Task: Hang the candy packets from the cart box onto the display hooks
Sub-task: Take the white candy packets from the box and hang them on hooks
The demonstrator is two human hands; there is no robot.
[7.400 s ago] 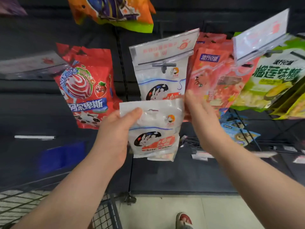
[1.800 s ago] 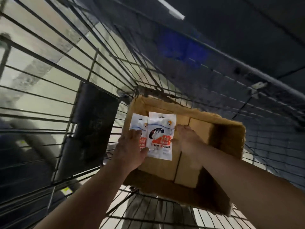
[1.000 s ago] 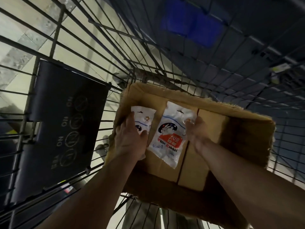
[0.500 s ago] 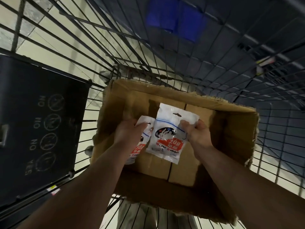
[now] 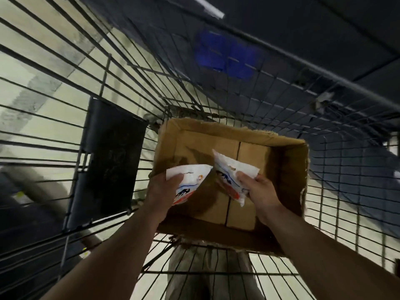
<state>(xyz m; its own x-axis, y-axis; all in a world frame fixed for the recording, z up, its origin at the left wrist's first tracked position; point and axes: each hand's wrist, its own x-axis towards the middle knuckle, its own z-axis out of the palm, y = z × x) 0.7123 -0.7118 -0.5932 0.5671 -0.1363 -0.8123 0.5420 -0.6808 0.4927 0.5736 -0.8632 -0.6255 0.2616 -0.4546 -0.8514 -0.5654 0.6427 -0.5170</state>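
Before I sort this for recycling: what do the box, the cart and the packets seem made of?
Box: matte brown cardboard, ragged torn rim. Cart: metal wire, likely, thin grid bars. Packets: smooth white printed plastic film, probably; creased where gripped.

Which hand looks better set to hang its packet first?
Right, probably: the right hand pinches the right packet at its edge, hang hole uncovered; the left hand lays its thumb across the top of the left packet.

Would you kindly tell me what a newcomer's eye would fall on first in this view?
Two white candy packets stand out at the centre: the left packet gripped by the left hand, the right packet by the right hand, both over the open cardboard box. The box sits in a wire cart, a black panel on its left wall.
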